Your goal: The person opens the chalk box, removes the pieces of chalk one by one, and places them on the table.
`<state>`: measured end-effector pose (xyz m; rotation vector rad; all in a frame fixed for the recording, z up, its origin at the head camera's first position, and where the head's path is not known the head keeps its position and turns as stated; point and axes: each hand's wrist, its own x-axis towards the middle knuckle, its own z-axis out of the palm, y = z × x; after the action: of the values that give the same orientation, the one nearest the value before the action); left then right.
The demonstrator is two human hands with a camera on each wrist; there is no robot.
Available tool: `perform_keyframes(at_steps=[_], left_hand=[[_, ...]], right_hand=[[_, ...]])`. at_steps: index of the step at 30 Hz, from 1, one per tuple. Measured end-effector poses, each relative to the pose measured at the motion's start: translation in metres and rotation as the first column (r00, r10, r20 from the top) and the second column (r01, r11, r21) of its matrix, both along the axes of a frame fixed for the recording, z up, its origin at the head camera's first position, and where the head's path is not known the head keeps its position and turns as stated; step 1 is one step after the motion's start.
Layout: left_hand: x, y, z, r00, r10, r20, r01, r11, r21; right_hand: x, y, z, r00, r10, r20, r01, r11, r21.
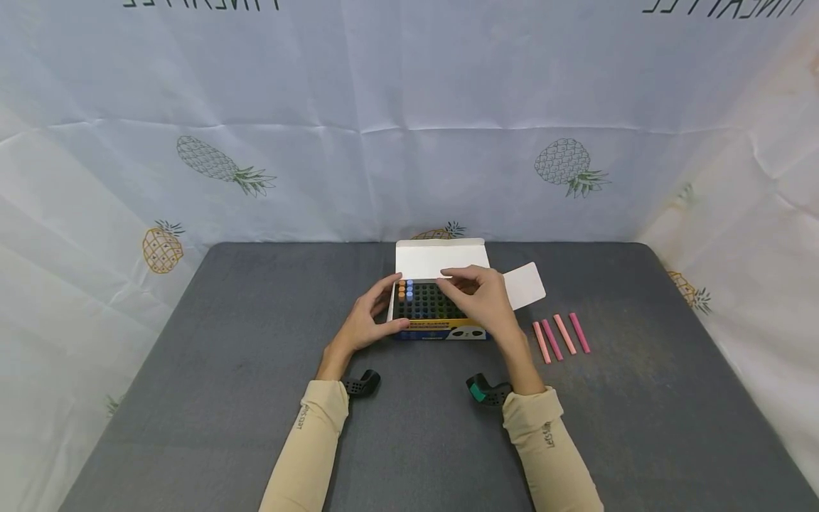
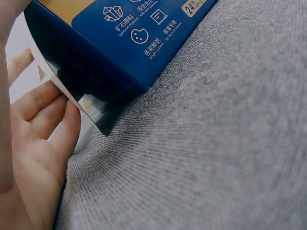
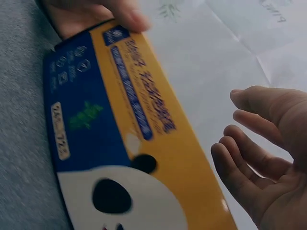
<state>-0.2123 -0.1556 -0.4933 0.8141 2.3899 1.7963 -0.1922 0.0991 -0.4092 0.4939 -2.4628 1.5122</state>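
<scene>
A blue and yellow chalk box (image 1: 441, 333) with a panda on its front stands with its lid up. Inside, a black holder with round holes (image 1: 427, 307) carries orange chalks (image 1: 402, 289) and blue chalks (image 1: 409, 290) at its left end. My left hand (image 1: 367, 320) grips the box's left end, thumb by the front corner; in the left wrist view its fingers (image 2: 43, 103) lie against the side flap (image 2: 72, 96). Over the box's right part hovers my right hand (image 1: 480, 295), fingers loosely bent. The right wrist view shows nothing between that thumb and fingers (image 3: 254, 163).
Several pink chalks (image 1: 561, 338) lie on the grey tabletop (image 1: 256, 355) right of the box. The white lid (image 1: 441, 258) stands up at the back, and a white end flap (image 1: 525, 286) sticks out right. A pineapple-print cloth (image 1: 384, 178) hangs behind.
</scene>
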Motion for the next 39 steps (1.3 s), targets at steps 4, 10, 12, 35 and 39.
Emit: perform_keyframes(at_steps=[4, 10, 12, 35, 39], left_hand=[[-0.001, 0.0, -0.001, 1.0, 0.0, -0.007, 0.0, 1.0, 0.002], [0.0, -0.001, -0.001, 1.0, 0.0, -0.02, 0.0, 1.0, 0.001], [0.0, -0.002, -0.001, 1.0, -0.002, -0.023, 0.003, 1.0, 0.003], [0.0, -0.001, -0.004, 1.0, -0.018, -0.024, 0.018, 1.0, 0.018], [-0.001, -0.001, -0.005, 0.999, -0.014, -0.032, 0.015, 1.0, 0.017]], right_hand=[[-0.001, -0.01, -0.003, 0.999, 0.031, -0.035, -0.03, 0.999, 0.012], [-0.003, -0.026, -0.009, 0.996, 0.073, -0.048, -0.072, 0.997, 0.026], [-0.003, -0.03, -0.011, 0.996, 0.08, -0.05, -0.078, 0.996, 0.04], [0.004, -0.054, -0.024, 0.985, -0.053, -0.165, 0.094, 0.963, 0.254], [0.005, -0.056, -0.023, 0.984, -0.069, -0.167, 0.113, 0.956, 0.27]])
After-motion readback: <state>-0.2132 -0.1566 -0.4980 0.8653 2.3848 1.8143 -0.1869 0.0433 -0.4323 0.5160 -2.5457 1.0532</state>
